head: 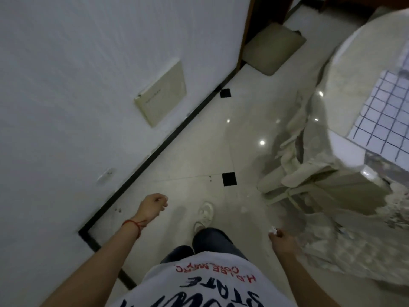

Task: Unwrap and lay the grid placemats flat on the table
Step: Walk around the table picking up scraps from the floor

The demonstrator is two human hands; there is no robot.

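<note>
Head view takes in a white wall (77,63) on the left and a glossy tiled floor (199,151) running beside it. At the right edge stands a round table (354,69) with a pale cloth, and a grid placemat (385,111) lies flat on it, well apart from both hands. A covered chair (309,178) sits against the table. The person wears a white printed shirt (199,291). Their left hand (152,204) hangs with fingers loosely curled, holding nothing. Their right hand (282,239) pinches a small white scrap (272,230) in its fingertips; what the scrap is, I cannot tell.
</note>
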